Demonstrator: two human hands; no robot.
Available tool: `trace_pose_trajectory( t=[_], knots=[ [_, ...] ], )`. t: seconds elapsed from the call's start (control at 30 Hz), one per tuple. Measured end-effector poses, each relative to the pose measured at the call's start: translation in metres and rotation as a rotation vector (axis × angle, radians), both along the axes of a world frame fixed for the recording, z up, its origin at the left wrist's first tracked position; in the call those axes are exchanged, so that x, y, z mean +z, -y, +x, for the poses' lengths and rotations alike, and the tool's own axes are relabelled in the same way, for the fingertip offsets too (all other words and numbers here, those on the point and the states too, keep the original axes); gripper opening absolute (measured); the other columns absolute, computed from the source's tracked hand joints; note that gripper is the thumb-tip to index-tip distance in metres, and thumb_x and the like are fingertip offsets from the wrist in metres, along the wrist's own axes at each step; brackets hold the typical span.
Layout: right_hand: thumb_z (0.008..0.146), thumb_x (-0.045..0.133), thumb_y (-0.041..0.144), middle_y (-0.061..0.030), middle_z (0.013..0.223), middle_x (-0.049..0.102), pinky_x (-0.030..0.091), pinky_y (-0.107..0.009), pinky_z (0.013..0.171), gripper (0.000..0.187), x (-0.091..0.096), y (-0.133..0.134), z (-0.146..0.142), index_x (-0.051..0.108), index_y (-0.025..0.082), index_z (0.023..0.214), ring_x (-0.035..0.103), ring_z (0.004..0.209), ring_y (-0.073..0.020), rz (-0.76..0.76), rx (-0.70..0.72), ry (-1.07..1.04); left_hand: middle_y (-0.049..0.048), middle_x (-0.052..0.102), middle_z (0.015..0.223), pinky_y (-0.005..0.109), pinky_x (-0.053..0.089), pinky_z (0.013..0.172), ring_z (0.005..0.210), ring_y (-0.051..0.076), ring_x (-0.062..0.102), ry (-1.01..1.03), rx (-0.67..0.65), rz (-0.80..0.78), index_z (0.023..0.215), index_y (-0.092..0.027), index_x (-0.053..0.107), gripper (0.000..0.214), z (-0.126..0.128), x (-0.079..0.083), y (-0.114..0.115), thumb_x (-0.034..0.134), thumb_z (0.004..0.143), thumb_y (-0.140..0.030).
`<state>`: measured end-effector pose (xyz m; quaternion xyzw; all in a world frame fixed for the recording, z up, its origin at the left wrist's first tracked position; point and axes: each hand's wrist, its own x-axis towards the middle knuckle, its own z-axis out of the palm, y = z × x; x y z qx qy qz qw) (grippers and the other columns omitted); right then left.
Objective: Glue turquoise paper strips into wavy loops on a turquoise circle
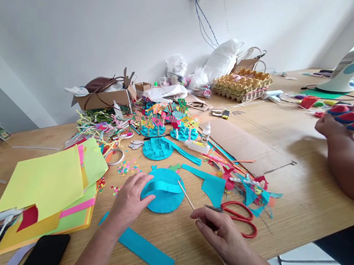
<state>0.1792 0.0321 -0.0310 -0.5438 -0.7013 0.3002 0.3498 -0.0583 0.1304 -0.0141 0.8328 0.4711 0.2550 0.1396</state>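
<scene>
A stick is pinched by right fingers; left fingers are half-open, hold unclear. The strip, likely flimsy, is best gripped at its nine o'clock end.

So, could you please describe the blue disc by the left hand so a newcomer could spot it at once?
On the wooden table, mid-picture, lies a round blue disc, with the left hand over its left edge and, opposite, the thin stick in the right hand. Unlike the patchwork-topped disc beyond it, it is mostly plain, with one blue strip bowing across its face.
</scene>
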Motion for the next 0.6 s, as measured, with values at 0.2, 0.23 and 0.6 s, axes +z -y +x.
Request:
trace_pose_trajectory(
  t=[0.2,0.23,0.6],
  knots=[
    [0.083,0.043,0.023,0.0016,0.059,0.055,0.038,-0.021,0.051,0.017,0.012,0.009,-0.007,0.06,0.02,0.086,0.05,0.053,-0.0113,0.048,0.079,0.013,0.0051,0.055,0.12,0.039,0.038,0.096,0.111,0.023,0.049,0.011,-0.067,-0.092,0.113,-0.025,0.053,0.044,0.011,-0.003,-0.003,0.061,0.07,-0.02],
    [0.083,0.043,0.023,0.0009,0.062,0.057,0.04,-0.021,0.053,0.017,0.014,0.011,-0.009,0.059,0.021,0.087,0.052,0.055,-0.0116,0.054,0.099,0.017,0.0049,0.056,0.119,0.039,0.039,0.094,0.11,0.023,0.05,0.031,-0.062,-0.104,0.112,-0.025,0.053,0.043,0.011,-0.006,-0.004,0.06,0.07,-0.02],
    [0.082,0.042,0.017,-0.0006,0.068,0.059,0.04,-0.019,0.058,0.018,0.026,0.0,-0.033,0.058,0.018,0.092,0.053,0.06,-0.0106,0.118,0.2,-0.005,-0.0008,0.06,0.1,0.022,0.041,0.054,0.061,0.011,0.053,0.191,-0.024,-0.249,0.103,-0.025,0.051,0.028,0.005,-0.018,-0.008,0.053,0.075,-0.024]
  ],
)
